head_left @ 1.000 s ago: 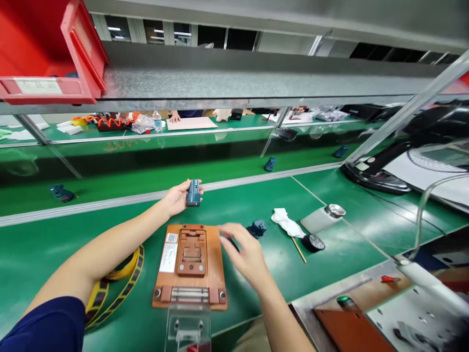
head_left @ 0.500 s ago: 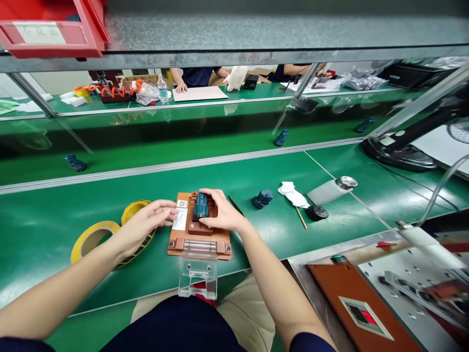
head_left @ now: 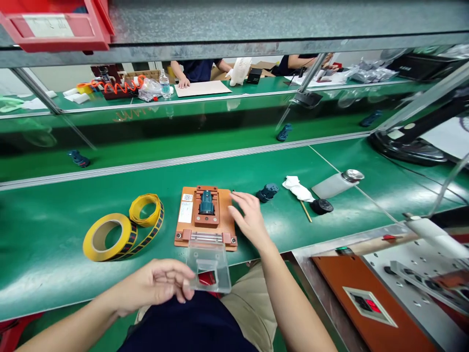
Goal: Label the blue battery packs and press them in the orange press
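Observation:
A dark teal plastic housing (head_left: pixel 207 202) sits in the recess of a brown fixture (head_left: pixel 225 208), which has white labels on its left side. Hinged at the fixture's front edge, a clear plastic cover (head_left: pixel 223 261) hangs folded out over the table edge. My left hand (head_left: pixel 161 283) is at the cover's left edge, fingers loosely curled and apart; whether the fingertips touch it I cannot tell. Just right of the fixture, my right hand (head_left: pixel 250 219) is open with nothing in it. A roll of yellow tape with dark labels (head_left: pixel 95 244) lies to the left.
Another teal part (head_left: pixel 267 192), a white cloth (head_left: pixel 296 187) on a wooden stick, a black round piece (head_left: pixel 321 206) and a white dispenser bottle (head_left: pixel 333 185) lie to the right. Teal parts (head_left: pixel 284 132) rest on the green belt behind. A red bin (head_left: pixel 54 27) hangs overhead. Co-workers sit opposite.
My right hand has let go of the teal housing and moved right, leaving it in the fixture. My left hand has come down toward me, from beside the fixture to the clear cover.

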{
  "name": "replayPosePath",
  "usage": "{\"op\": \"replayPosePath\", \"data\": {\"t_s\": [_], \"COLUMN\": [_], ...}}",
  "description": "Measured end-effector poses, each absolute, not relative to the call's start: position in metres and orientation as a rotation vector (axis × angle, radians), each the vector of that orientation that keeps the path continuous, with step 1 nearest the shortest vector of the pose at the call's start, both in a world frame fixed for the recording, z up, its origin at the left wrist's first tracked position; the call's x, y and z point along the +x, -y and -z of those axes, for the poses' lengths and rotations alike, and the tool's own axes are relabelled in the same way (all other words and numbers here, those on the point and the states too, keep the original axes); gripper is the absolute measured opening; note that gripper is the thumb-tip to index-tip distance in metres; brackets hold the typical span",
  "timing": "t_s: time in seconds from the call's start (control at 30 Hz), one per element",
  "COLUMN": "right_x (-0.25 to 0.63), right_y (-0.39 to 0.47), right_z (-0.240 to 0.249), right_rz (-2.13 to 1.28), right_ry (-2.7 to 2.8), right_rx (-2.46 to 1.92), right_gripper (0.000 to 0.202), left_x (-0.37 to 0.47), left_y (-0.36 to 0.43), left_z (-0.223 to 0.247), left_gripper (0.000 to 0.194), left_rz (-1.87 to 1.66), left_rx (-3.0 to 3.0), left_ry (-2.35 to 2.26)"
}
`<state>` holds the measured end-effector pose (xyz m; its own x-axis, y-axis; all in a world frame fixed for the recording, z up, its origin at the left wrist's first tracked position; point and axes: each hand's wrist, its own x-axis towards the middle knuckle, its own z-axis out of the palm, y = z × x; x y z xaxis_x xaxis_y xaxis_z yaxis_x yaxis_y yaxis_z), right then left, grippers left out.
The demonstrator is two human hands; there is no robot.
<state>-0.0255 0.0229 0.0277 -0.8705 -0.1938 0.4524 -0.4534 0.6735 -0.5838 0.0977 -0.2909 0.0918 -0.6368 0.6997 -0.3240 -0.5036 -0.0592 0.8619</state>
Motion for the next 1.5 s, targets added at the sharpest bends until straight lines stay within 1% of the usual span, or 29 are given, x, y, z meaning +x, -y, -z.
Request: {"op": "replayPosePath", "data": {"t_s": [0.07,0.13,0.23,0.33,0.4,0.47,0.53,0.6,0.63,0.67,0.7,0.73,0.83,0.9,1.1,1.17,1.3,1.5], "right_x": [-0.013,-0.004,0.004,0.005,0.005,0.004,0.005,0.007,0.007,0.007,0.007,0.007,0.008,0.009,0.015,0.016,0.015,0.01], "right_y": [-0.038,-0.05,-0.058,-0.058,-0.057,-0.056,-0.056,-0.055,-0.055,-0.054,-0.054,-0.054,-0.052,-0.051,-0.05,-0.051,-0.054,-0.055], "right_z": [-0.018,-0.003,0.018,0.028,0.029,0.028,0.028,0.027,0.027,0.028,0.028,0.028,0.027,0.026,0.022,0.022,0.025,0.027], "right_rz": [-0.922,-0.803,-0.673,-0.651,-0.646,-0.624,-0.601,-0.589,-0.592,-0.595,-0.599,-0.602,-0.597,-0.581,-0.562,-0.554,-0.539,-0.557], "right_ry": [2.475,2.455,2.501,2.53,2.53,2.537,2.553,2.568,2.574,2.58,2.587,2.599,2.626,2.626,2.617,2.601,2.591,2.63], "right_rx": [0.314,0.18,0.103,0.106,0.085,0.051,0.003,-0.038,-0.052,-0.066,-0.08,-0.093,-0.131,-0.149,-0.17,-0.149,-0.126,-0.166], "right_gripper": [0.033,0.035,0.044,0.046,0.047,0.05,0.053,0.055,0.056,0.057,0.057,0.057,0.054,0.055,0.05,0.048,0.045,0.036], "left_x": [0.079,0.056,0.021,-0.004,-0.008,0.001,0.022,0.051,0.066,0.082,0.095,0.106,0.119,0.108,0.027,-0.004,-0.055,-0.107], "left_y": [0.284,0.274,0.253,0.242,0.25,0.273,0.311,0.353,0.373,0.391,0.405,0.415,0.423,0.415,0.371,0.36,0.348,0.332], "left_z": [-0.113,-0.13,-0.135,-0.125,-0.121,-0.12,-0.121,-0.12,-0.118,-0.114,-0.11,-0.106,-0.097,-0.096,-0.097,-0.094,-0.099,-0.11], "left_gripper": [0.052,0.053,0.043,0.027,0.03,0.039,0.039,0.034,0.041,0.053,0.057,0.053,0.042,0.043,0.034,0.036,0.047,0.04], "left_rz": [-1.946,-2.064,-2.189,-2.165,-2.083,-1.986,-1.82,-1.459,-1.224,-1.014,-0.857,-0.74,-0.541,-0.485,-0.392,-0.376,-0.392,-0.438], "left_rx": [0.251,0.191,-0.064,-0.272,-0.289,-0.23,-0.195,-0.274,-0.298,-0.27,-0.225,-0.194,-0.176,-0.188,0.1,0.128,0.112,0.081], "left_ry": [-1.277,-1.249,-1.259,-1.309,-1.385,-1.633,-2.141,-2.741,-2.913,-2.991,-3.043,-3.081,-3.144,-3.157,-3.198,-3.176,-3.149,-3.042]}}
